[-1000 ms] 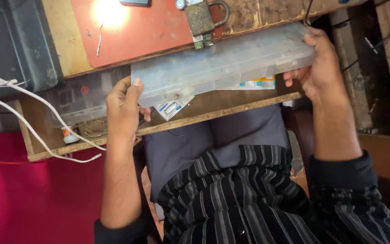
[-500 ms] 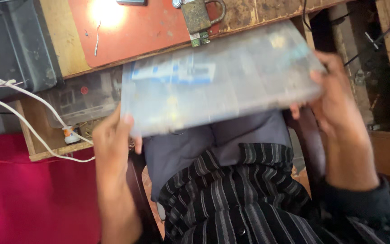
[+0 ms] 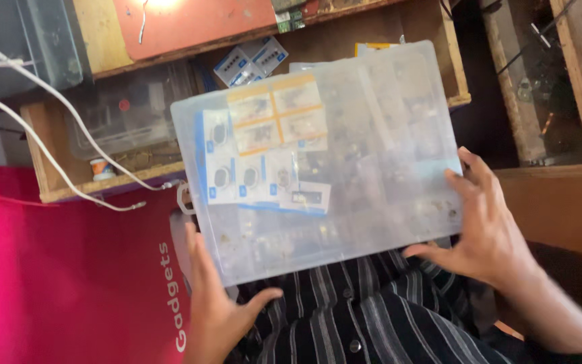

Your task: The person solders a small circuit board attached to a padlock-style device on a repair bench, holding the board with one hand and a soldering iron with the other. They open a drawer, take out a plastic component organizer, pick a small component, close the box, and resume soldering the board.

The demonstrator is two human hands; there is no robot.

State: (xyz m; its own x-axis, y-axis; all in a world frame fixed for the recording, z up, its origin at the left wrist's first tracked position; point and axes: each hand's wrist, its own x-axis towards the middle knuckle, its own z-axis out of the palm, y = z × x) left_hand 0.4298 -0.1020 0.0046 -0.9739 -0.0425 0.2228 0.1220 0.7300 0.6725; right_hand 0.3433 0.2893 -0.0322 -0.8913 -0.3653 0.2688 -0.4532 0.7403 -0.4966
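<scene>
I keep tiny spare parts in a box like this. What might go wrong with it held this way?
The clear organizer box is tilted over the lap, held only at its edges by the left hand and right hand. It may slip, or small parts may shift between compartments. It hangs close to the open drawer and could knock it.

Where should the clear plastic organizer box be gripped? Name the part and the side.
Grip the clear plastic organizer box at its two short ends, one hand from each side, as the left hand and right hand do. It is wide, flat and full of small parts, so a two-ended hold should keep it level.
</scene>
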